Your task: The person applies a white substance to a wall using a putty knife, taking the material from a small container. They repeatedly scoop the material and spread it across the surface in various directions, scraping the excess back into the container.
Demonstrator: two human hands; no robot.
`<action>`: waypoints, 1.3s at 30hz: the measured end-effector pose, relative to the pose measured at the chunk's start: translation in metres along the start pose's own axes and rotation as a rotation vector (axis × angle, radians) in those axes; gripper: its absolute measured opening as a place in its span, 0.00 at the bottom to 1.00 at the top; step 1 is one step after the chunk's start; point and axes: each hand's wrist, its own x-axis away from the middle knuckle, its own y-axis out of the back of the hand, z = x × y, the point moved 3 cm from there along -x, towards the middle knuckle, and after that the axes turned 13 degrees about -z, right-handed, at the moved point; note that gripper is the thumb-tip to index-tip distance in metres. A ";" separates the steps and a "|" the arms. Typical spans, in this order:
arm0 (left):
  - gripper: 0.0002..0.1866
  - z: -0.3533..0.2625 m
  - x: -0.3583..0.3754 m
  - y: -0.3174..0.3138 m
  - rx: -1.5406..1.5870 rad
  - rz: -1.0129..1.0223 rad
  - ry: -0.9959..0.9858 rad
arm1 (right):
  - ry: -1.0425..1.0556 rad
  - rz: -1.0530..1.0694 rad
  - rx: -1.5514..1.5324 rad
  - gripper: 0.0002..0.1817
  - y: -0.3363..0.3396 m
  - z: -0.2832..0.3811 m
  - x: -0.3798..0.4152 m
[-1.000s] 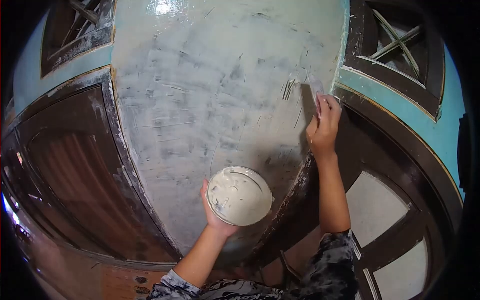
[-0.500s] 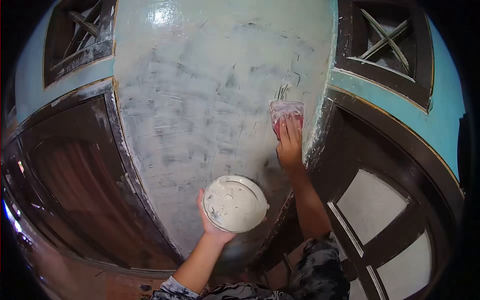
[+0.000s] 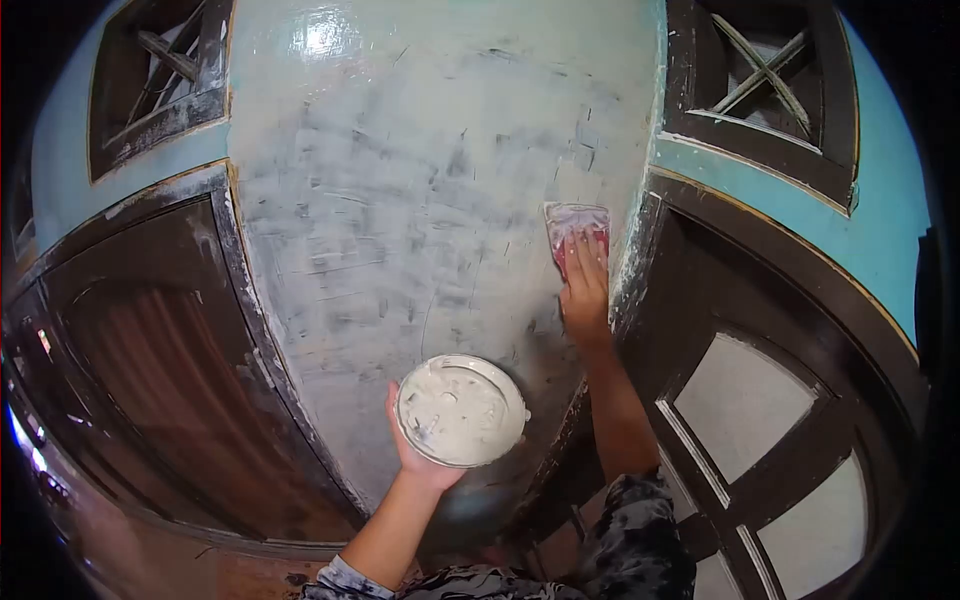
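Note:
My right hand [image 3: 584, 285] presses a red putty knife [image 3: 578, 222] with a wide, putty-smeared blade against the wall [image 3: 400, 230]. Its fingers lie along the back of the blade, near the wall's right edge. Lower down, my left hand [image 3: 425, 462] holds up a round lid-like dish [image 3: 462, 410] of whitish putty from below and the left side; most of its fingers are hidden beneath. The wall is pale, streaked with grey patches and thin dark scratches, and shiny near the top.
A dark wooden door [image 3: 150, 370] stands on the left, and another door with pale panels [image 3: 745, 395] on the right. Above the right one is a vent with crossed slats [image 3: 765, 75]. Turquoise wall [image 3: 880, 250] shows beyond the frames.
The blade has passed over the dark vertical marks that were just above it, and they are now covered. The dish has shifted slightly left along with my left hand.

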 end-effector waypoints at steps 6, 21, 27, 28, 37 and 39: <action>0.51 -0.001 0.011 -0.020 -0.037 0.136 0.012 | -0.032 -0.044 -0.037 0.32 -0.003 -0.015 -0.045; 0.53 -0.008 0.033 -0.023 -0.053 0.136 -0.065 | -0.101 -0.096 0.036 0.29 -0.002 -0.009 -0.040; 0.53 -0.004 0.038 -0.019 -0.040 0.124 -0.055 | -0.070 0.037 -0.074 0.31 -0.009 0.002 0.024; 0.53 -0.004 0.039 -0.018 -0.066 0.099 -0.060 | -0.074 0.040 -0.063 0.31 -0.003 0.005 0.027; 0.51 0.001 0.034 -0.020 -0.055 0.114 -0.069 | -0.065 -0.111 0.008 0.28 -0.003 -0.015 -0.046; 0.51 0.001 0.034 -0.019 -0.054 0.095 -0.073 | -0.036 -0.014 -0.013 0.27 -0.016 -0.018 -0.031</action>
